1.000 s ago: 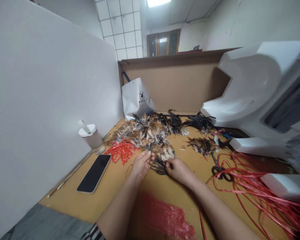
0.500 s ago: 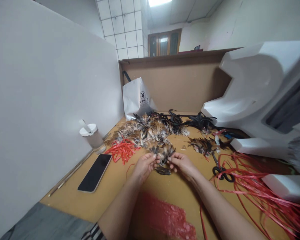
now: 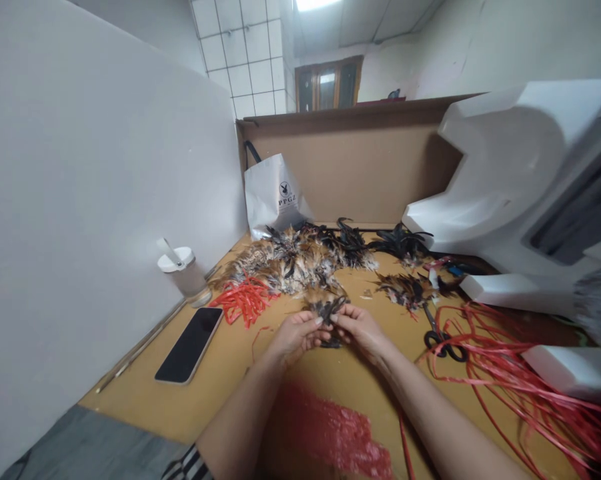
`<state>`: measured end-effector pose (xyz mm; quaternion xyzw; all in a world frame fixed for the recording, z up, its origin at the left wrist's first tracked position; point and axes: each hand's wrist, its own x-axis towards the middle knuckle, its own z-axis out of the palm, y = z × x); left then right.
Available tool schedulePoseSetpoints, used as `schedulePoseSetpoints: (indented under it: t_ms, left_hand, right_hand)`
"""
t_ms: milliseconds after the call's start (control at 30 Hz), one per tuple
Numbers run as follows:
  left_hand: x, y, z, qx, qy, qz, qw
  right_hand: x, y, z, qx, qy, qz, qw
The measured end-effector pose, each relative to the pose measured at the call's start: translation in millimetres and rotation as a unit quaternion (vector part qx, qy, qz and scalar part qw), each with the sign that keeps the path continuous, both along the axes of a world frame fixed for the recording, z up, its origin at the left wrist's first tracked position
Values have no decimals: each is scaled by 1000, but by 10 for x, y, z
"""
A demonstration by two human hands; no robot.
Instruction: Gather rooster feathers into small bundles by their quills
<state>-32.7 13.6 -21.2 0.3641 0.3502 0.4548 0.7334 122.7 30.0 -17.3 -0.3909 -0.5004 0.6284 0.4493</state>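
Brown and black feathers make up a small tuft (image 3: 325,307), held over the bench (image 3: 220,383), nearer its front edge than the big pile (image 3: 300,263) is. The left hand (image 3: 300,335) and the right hand (image 3: 363,333) both pinch this tuft, with the thumb tips side by side and almost touching. Some dark feather shows just below the hands. I cannot tell if it is part of the tuft or lies on the bench.

To do this bit well, a soft pinch looks best, since a hard squeeze could bend the thin feathers. Both thumbs should press about the same, or one side may slip out. It would help to work low, so any loose feather drops close by. The feathers should point the same way before the pinch gets tighter. Slow hands are good here, as light things can fly off.

Red strips (image 3: 245,300) lie toward the bench's left edge, with a phone (image 3: 189,345) and a cup (image 3: 186,277) near them. Scissors (image 3: 444,344) and red string (image 3: 520,373) lie toward the right edge, so the right arm should keep clear of them.
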Motion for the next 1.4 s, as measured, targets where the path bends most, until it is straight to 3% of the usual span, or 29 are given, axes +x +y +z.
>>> schedulePoseSetpoints:
  t_ms: [200, 800, 1267, 1400]
  left_hand:
    - [-4, 5, -10, -1, -3, -10, 1000]
    - [34, 9, 37, 43, 42, 64, 996]
    - [46, 17, 43, 96, 84, 63, 990]
    - [45, 21, 49, 101, 79, 74, 989]
  right_hand:
    - [-6, -1, 3, 5, -17, -12, 1000]
    - [-12, -35, 42, -11, -29, 26, 999]
    - [-17, -43, 33, -17, 20, 53, 998]
    - [-44, -14, -3, 18, -18, 1, 1000]
